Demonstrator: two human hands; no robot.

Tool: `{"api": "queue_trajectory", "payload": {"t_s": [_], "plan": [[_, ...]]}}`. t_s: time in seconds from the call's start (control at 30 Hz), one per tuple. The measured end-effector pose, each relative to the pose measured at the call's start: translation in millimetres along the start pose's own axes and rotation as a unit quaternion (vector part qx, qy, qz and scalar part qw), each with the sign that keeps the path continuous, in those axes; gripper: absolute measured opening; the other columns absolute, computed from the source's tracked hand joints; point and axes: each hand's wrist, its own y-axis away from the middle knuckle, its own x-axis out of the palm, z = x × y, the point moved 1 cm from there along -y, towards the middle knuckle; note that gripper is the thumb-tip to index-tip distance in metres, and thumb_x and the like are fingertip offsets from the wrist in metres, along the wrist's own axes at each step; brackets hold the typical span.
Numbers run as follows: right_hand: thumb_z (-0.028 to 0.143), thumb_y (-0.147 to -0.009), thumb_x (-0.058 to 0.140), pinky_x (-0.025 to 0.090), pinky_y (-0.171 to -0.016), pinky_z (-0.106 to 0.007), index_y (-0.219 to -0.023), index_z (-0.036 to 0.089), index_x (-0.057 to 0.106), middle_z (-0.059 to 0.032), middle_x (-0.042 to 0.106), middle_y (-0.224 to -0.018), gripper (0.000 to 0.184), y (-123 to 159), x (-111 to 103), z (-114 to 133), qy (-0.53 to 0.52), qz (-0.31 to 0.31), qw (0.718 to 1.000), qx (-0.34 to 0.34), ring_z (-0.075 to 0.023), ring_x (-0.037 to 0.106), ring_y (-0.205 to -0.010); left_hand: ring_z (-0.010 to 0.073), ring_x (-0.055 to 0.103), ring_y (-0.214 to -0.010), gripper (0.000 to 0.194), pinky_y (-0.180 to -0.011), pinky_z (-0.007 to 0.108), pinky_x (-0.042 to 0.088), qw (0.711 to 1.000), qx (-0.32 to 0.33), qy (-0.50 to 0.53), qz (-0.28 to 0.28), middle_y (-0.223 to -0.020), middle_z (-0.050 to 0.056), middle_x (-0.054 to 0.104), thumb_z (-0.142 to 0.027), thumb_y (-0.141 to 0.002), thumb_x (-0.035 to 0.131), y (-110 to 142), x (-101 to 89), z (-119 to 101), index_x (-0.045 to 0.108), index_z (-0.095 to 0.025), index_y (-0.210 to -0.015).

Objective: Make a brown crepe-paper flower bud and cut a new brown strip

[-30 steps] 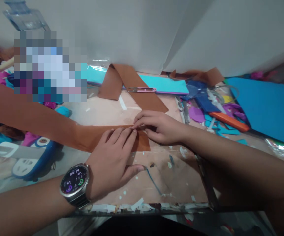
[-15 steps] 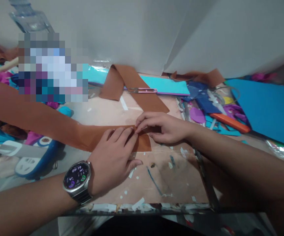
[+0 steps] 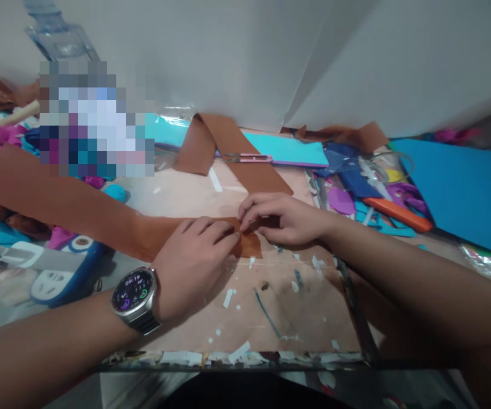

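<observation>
A long brown strip (image 3: 100, 213) of thin sheet material, paper or cloth, runs from the left side to the middle of the worktable. Its right end, beneath my fingers, looks folded over. My left hand (image 3: 196, 258), with a watch on the wrist, lies over this end; its fingers are bent together on the strip and the thumb is hidden underneath. At the same end my right hand (image 3: 277, 218) has its fingers curled down, the fingertips on the strip's upper layer close to the left fingertips. What exactly they pinch is too small to make out.
Behind my hands, pink-handled thread snips (image 3: 249, 158) rest on another folded brown strip (image 3: 245, 142) and turquoise sheets (image 3: 292, 149). An orange cutter (image 3: 398, 213) and blue sheet (image 3: 462, 193) lie right. Left are a blue-and-white power strip (image 3: 64, 278) and coloured scraps.
My left thumb, spread out before, has tucked in under the hand beside the strip's edge. My right fingers have shifted slightly to the right along the strip's end.
</observation>
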Motion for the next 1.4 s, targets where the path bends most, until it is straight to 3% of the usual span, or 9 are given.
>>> {"api": "queue_trajectory", "payload": {"t_s": [0.33, 0.67, 0.9, 1.1, 1.4], "plan": [[-0.002, -0.08, 0.058, 0.055, -0.087, -0.027, -0.108, 0.018, 0.075, -0.0084, 0.07, -0.118, 0.039, 0.4, 0.6, -3.3, 0.015, -0.014, 1.0, 0.004, -0.0159, 0.069, -0.101, 0.0268, 0.071, -0.098, 0.024, -0.086, 0.046, 0.052, 0.999, -0.007, -0.015, -0.028, -0.113, 0.007, 0.077, -0.025, -0.107, 0.051, -2.9, -2.7, 10.9, 0.074, -0.018, -0.105], [0.009, -0.089, 0.069, 0.055, -0.084, -0.026, -0.107, 0.018, 0.077, -0.008, 0.072, -0.11, 0.021, 0.7, 3.4, -5.4, 0.002, -0.052, 0.998, 0.018, -0.0153, 0.069, -0.097, 0.0237, 0.07, -0.08, 0.027, -0.072, 0.04, 0.05, 0.997, -0.045, -0.026, -0.058, -0.096, 0.006, 0.076, -0.026, -0.106, 0.049, -3.8, -10.0, 2.9, 0.069, -0.018, -0.089], [0.013, -0.092, 0.069, 0.052, -0.076, -0.022, -0.099, 0.018, 0.08, -0.0049, 0.069, -0.098, 0.014, 0.9, 4.4, -5.1, 0.023, -0.064, 0.997, 0.023, -0.0118, 0.067, -0.085, 0.0253, 0.071, -0.088, 0.028, -0.079, 0.042, 0.053, 0.998, -0.046, -0.004, -0.035, -0.103, 0.009, 0.077, -0.029, -0.108, 0.047, -3.0, -9.8, 3.0, 0.07, -0.017, -0.096], [0.011, -0.093, 0.067, 0.053, -0.08, -0.023, -0.099, 0.018, 0.079, -0.0046, 0.072, -0.098, 0.016, 0.6, 5.0, -3.8, 0.022, -0.06, 0.998, 0.014, -0.012, 0.07, -0.086, 0.0329, 0.063, -0.124, 0.034, -0.103, 0.052, 0.051, 0.999, -0.019, 0.04, -0.013, -0.14, 0.014, 0.067, -0.034, -0.105, 0.053, -1.2, -6.1, -1.8, 0.067, -0.016, -0.13], [0.012, -0.095, 0.066, 0.056, -0.085, -0.024, -0.1, 0.017, 0.078, -0.0069, 0.075, -0.1, 0.014, -0.1, 5.2, -3.8, 0.014, -0.045, 0.999, -0.004, -0.0129, 0.073, -0.092, 0.034, 0.06, -0.127, 0.035, -0.107, 0.054, 0.048, 0.998, -0.026, 0.048, -0.008, -0.14, 0.015, 0.066, -0.036, -0.103, 0.056, 0.3, -4.7, -3.8, 0.067, -0.015, -0.129]]}}
